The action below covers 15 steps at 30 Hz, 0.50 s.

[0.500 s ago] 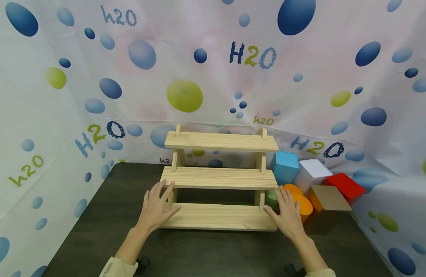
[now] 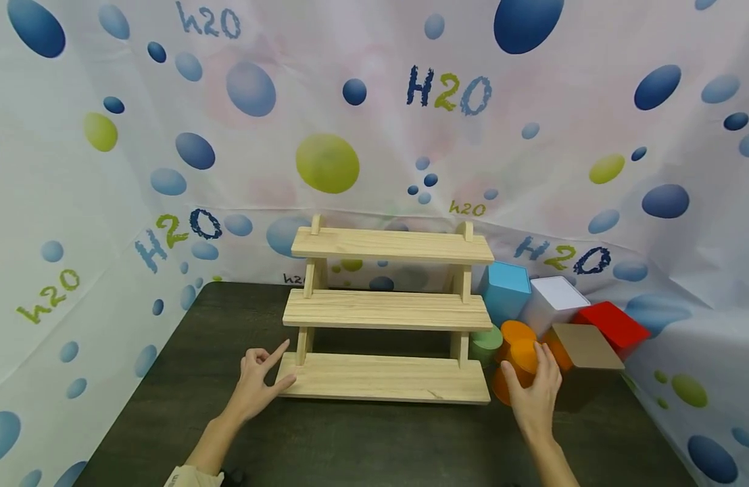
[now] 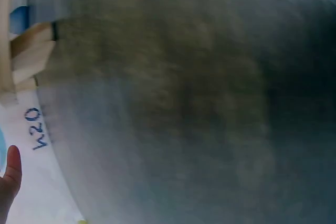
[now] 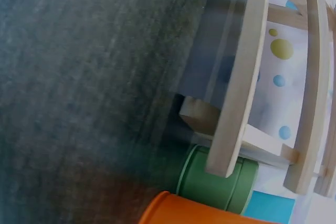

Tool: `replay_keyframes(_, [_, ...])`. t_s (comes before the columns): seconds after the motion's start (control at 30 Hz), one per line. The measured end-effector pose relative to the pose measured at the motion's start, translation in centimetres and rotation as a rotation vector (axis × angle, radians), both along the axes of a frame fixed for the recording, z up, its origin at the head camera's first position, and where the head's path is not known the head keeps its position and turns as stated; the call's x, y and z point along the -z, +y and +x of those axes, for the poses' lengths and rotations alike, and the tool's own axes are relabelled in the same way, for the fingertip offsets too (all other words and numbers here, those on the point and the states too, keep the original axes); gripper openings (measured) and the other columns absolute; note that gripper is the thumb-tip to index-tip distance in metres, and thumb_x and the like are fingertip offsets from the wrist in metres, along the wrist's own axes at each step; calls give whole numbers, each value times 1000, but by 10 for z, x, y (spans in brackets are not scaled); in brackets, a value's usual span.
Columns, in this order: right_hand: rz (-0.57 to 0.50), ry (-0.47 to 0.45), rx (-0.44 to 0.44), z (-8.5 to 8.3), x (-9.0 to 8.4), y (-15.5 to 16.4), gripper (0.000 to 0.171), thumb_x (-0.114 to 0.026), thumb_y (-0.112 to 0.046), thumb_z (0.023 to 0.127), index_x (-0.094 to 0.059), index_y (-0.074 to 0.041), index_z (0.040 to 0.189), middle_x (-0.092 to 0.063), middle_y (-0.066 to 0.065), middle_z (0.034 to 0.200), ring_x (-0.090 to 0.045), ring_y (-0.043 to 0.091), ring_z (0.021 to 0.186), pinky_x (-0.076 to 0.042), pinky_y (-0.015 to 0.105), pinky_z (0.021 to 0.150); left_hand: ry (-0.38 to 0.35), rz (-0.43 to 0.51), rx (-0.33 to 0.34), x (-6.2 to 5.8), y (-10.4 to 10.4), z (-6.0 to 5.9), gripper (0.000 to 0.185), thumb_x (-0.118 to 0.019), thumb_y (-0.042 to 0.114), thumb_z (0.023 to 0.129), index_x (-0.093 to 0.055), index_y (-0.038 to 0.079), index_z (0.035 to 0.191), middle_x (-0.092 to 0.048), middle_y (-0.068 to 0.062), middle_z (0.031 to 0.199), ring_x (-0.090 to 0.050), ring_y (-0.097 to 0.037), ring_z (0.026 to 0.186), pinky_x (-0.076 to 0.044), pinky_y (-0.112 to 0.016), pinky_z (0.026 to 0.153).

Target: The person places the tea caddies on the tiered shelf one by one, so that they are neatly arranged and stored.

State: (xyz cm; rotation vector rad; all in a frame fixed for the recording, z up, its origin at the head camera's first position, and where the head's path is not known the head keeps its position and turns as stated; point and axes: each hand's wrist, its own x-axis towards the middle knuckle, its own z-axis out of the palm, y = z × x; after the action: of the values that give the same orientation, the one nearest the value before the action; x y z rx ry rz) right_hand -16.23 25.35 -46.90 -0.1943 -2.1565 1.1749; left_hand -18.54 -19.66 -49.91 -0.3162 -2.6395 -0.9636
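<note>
A three-tier wooden shelf stand (image 2: 383,379) stands in the middle of the dark table. At its right end, my right hand (image 2: 535,399) grips the nearer orange round canister (image 2: 523,357), thumb on the left side and fingers over the right. The canister leans in the hand; its side also shows at the bottom of the right wrist view (image 4: 194,213). Another orange canister (image 2: 517,331) is just behind it. My left hand (image 2: 255,385) is beside the left end of the lowest board, thumb and index finger spread, holding nothing. In the left wrist view only a fingertip (image 3: 14,166) shows.
Behind the orange canisters stand a green round canister (image 2: 485,341), a blue box (image 2: 506,291) and a white box (image 2: 553,301). A red box (image 2: 612,325) and a brown-topped box (image 2: 584,345) are to the right. A printed curtain (image 2: 387,135) hangs behind the table.
My right hand has moved right and down from the stand's middle board to the orange canister, which has shifted left and tilted. The left hand has drawn back left and down from the stand.
</note>
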Motion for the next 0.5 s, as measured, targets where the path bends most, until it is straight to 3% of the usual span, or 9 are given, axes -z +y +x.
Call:
replay_keyframes(0.23, [-91,-1,82,-1,11,1,71,-68,-15,81,-33,5,139,-24,31,143,-22,49,128,-17,66,104,-98,-8,-3,13,-5,-1,63,-72,29,79,-50,7,134,-31,-7,91,-27,-23,86,-24,-32,70])
replay_keyframes(0.5, [-191,36,179,-6,24,-5,77,-70,-11,79,-27,6,141,-20,29,144,-18,49,130,-15,64,106,-152,-26,3,21,-6,-2,65,-71,33,80,-49,7,135,-31,-8,91,-28,-25,87,-26,-30,65])
